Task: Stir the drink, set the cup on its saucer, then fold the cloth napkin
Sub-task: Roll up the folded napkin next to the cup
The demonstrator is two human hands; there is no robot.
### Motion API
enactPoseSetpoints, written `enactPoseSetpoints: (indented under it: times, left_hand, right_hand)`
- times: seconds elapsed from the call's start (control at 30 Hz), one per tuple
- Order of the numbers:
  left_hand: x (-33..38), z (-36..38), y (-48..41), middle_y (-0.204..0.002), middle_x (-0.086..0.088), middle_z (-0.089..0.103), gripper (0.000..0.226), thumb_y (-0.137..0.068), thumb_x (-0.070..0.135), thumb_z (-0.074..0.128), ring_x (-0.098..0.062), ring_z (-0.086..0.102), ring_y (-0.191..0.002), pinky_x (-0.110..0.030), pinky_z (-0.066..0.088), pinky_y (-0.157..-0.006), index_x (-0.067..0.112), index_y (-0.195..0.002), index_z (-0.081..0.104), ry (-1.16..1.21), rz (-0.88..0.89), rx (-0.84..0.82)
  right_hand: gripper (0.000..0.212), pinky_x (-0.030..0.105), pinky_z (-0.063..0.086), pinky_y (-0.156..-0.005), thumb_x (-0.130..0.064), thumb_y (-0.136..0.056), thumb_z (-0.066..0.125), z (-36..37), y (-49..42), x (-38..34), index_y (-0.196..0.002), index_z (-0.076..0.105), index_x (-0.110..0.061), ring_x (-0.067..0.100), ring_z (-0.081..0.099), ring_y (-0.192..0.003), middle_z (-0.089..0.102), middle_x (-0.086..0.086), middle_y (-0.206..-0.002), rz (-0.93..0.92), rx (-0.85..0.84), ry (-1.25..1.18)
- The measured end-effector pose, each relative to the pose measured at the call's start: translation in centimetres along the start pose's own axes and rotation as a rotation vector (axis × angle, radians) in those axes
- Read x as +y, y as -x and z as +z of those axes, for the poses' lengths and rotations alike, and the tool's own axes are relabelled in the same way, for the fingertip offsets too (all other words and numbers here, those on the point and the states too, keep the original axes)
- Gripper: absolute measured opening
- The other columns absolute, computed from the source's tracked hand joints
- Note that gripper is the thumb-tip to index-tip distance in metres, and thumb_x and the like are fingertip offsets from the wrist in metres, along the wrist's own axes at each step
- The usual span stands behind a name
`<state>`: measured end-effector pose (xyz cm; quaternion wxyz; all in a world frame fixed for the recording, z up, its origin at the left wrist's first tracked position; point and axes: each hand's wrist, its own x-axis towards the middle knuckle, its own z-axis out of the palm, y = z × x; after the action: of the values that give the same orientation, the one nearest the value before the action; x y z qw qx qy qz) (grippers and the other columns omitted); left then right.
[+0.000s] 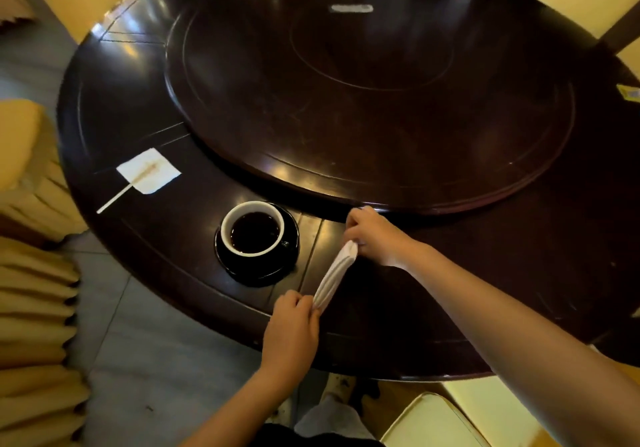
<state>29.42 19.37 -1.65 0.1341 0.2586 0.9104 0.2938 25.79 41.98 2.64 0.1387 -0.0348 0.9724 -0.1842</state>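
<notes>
Napkin (335, 275), a narrow folded strip, is stretched above the worktop (467, 273) just right of the cup (252, 228) on its saucer (259, 270); left hand (294, 325) and right hand (375, 235) each pinch an end. Judged best: hold it taut, match the edges, lay it flat before creasing

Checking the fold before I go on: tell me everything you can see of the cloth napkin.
The cloth napkin is white fabric, folded into a narrow layered strip, held slanting over the table right of the saucer. The left hand pinches its near end; the right hand grips its far end.
</notes>
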Motion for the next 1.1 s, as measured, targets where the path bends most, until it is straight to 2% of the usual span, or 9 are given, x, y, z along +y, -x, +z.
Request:
enactPoseSetpoints:
  times: [0.13,0.2,0.37,0.53,0.6,0.73,0.9,1.03,1.1]
  left_hand:
    - [-0.2,1.2,-0.4,-0.08,-0.01,0.051,0.007,-0.086,0.007,0.061,-0.025,0.05,-0.072,-0.031,0.041,-0.052,0.003,-0.081,0.058,-0.02,0.009,0.093]
    - [-0.7,1.9,-0.5,-0.085,-0.013,0.053,0.007,-0.088,0.008,0.059,-0.027,0.052,-0.077,-0.035,0.046,-0.057,0.001,-0.089,0.06,-0.058,-0.025,0.053]
    - [-1.3,3.2,0.1,-0.096,-0.009,0.054,0.029,-0.086,0.008,0.058,-0.022,0.051,-0.086,-0.03,0.048,-0.066,0.005,-0.115,0.057,-0.01,-0.075,0.039]
    - [-1.0,3.5,0.0,-0.096,-0.002,0.052,0.026,-0.085,0.006,0.059,-0.015,0.048,-0.088,-0.023,0.041,-0.072,0.009,-0.111,0.055,0.143,-0.228,0.124]
    - [-0.9,3.5,-0.1,-0.095,0.0,0.052,0.023,-0.086,0.008,0.058,-0.014,0.049,-0.088,-0.025,0.042,-0.072,0.01,-0.108,0.054,0.161,-0.268,0.134]
    - [-1.0,3.4,0.1,-0.094,0.007,0.05,0.021,-0.085,0.009,0.06,-0.008,0.047,-0.087,-0.018,0.039,-0.071,0.013,-0.105,0.055,0.17,-0.274,0.143]
    - [-1.2,3.6,0.1,-0.09,0.008,0.051,0.016,-0.085,0.008,0.061,-0.007,0.047,-0.082,-0.011,0.036,-0.063,0.014,-0.099,0.057,0.176,-0.271,0.142]
    - [-1.3,3.7,0.2,-0.088,0.007,0.05,0.015,-0.084,0.007,0.062,-0.007,0.047,-0.081,-0.011,0.036,-0.062,0.015,-0.095,0.056,0.161,-0.262,0.142]
    - [-1.2,3.7,0.4,-0.087,0.007,0.05,0.014,-0.083,0.007,0.062,-0.006,0.046,-0.079,-0.01,0.037,-0.062,0.016,-0.092,0.056,0.167,-0.258,0.148]
  right_hand:
    - [0.018,0.042,0.043,-0.084,-0.015,-0.085,0.06,0.6,-2.8,-0.8,-0.101,0.068,-0.019,0.027,0.043,-0.1,0.048,0.009,-0.106,-0.006,0.098,0.015]
    - [0.023,0.04,0.042,-0.085,-0.016,-0.087,0.056,1.6,-3.6,-0.9,-0.109,0.064,-0.019,0.028,0.044,-0.102,0.048,0.01,-0.11,0.025,0.09,0.024]
    - [0.032,0.032,0.037,-0.087,-0.017,-0.09,0.053,3.8,-3.6,-0.4,-0.122,0.054,-0.021,0.023,0.041,-0.108,0.047,0.006,-0.119,0.033,0.099,-0.041]
    - [0.039,0.035,0.039,-0.09,-0.013,-0.089,0.055,3.6,-4.1,0.5,-0.127,0.051,-0.021,0.023,0.044,-0.111,0.054,0.003,-0.123,0.018,0.08,-0.014]
    - [0.036,0.036,0.038,-0.086,-0.012,-0.086,0.055,3.3,-4.3,0.7,-0.122,0.051,-0.02,0.024,0.047,-0.105,0.059,0.005,-0.113,0.048,0.091,-0.017]
    - [0.009,0.034,0.033,-0.075,-0.013,-0.082,0.053,3.1,-2.9,1.9,-0.088,0.05,-0.019,0.024,0.048,-0.094,0.059,0.004,-0.095,-0.001,0.033,0.122]
    - [0.012,0.029,0.03,-0.071,-0.024,-0.08,0.056,3.4,0.0,4.8,-0.091,0.054,-0.021,0.019,0.047,-0.093,0.056,-0.001,-0.096,-0.013,-0.011,0.196]
    - [0.012,0.027,0.028,-0.072,-0.023,-0.081,0.054,3.8,1.1,6.3,-0.093,0.057,-0.022,0.019,0.045,-0.093,0.05,-0.004,-0.093,0.074,-0.008,0.072]
    - [0.014,0.027,0.029,-0.075,-0.021,-0.083,0.053,4.1,1.1,6.4,-0.096,0.057,-0.021,0.021,0.044,-0.097,0.049,-0.002,-0.097,0.121,-0.072,0.064]
